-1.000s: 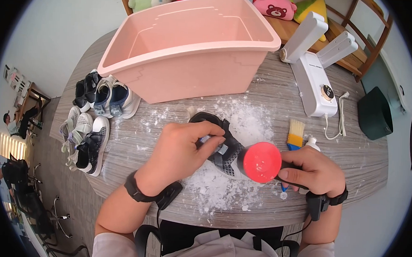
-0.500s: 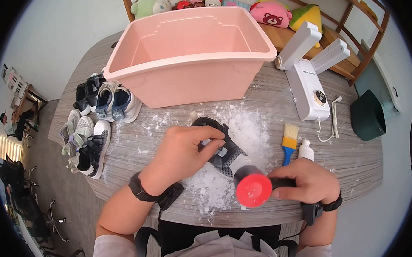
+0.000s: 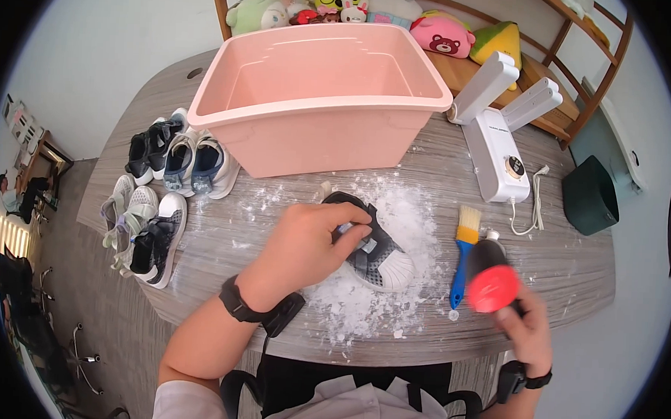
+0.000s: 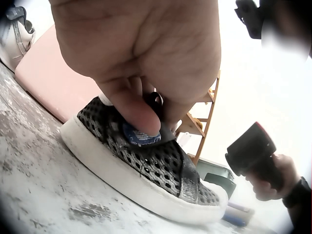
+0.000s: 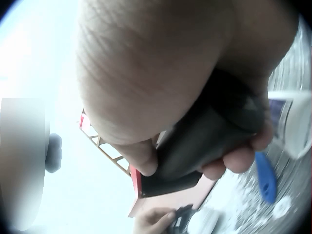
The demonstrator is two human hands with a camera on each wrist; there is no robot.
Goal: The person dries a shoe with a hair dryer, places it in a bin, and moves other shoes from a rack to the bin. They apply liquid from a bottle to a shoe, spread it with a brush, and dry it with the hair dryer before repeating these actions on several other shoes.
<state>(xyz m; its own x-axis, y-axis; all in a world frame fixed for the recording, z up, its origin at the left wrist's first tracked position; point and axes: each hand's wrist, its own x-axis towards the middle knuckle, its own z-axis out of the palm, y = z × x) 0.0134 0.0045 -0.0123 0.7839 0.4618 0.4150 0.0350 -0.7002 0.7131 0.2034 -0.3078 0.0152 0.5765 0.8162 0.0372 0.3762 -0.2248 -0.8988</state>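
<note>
A dark mesh shoe with a white toe (image 3: 390,269) lies on white powder on the table. My left hand (image 3: 304,242) pinches the shoe's upper near its opening; in the left wrist view the thumb (image 4: 145,120) presses beside a blue patch. Off to the shoe's right, my right hand (image 3: 529,330) grips the handle of a black tool with a red end (image 3: 494,288), held above the table. The right wrist view shows the fingers curled round its black handle (image 5: 195,139).
A pink bin (image 3: 324,138) stands behind the shoe. Several shoes (image 3: 171,225) sit at the left. On the right are a blue-handled brush (image 3: 462,264), a white bottle partly hidden by the tool, a white device (image 3: 495,160) with its cord, and a dark green bin (image 3: 591,195).
The right hand has carried the red-ended tool away from the shoe's toe to the right, uncovering the toe. My left hand keeps its pinch on the shoe. The head view has shifted slightly.
</note>
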